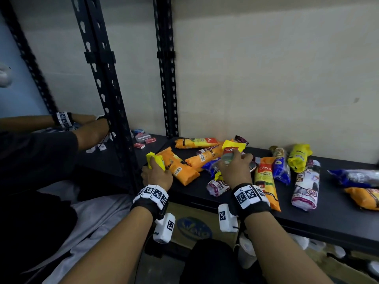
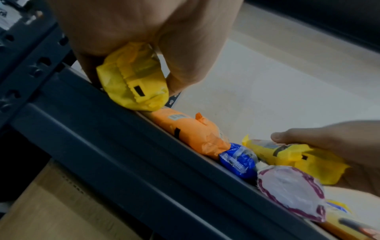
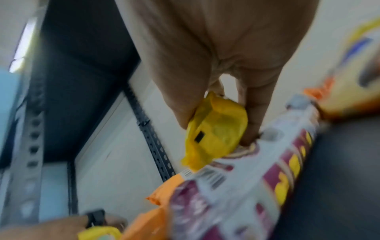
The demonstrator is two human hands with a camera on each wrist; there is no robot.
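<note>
My left hand [image 1: 156,176] is wrapped round a short yellow plastic snack packet [image 1: 155,160] at the front left corner of the black metal shelf [image 1: 320,220], just beside a long orange foil packet [image 1: 178,166]. My right hand [image 1: 233,171] grips a second yellow packet with a red label [image 1: 233,148] over a blue foil packet [image 1: 211,167] and a white-and-maroon packet [image 1: 217,187].

three yellow packets [image 1: 299,157], five orange packets [image 1: 196,142], three blue packets [image 1: 281,170].
</note>
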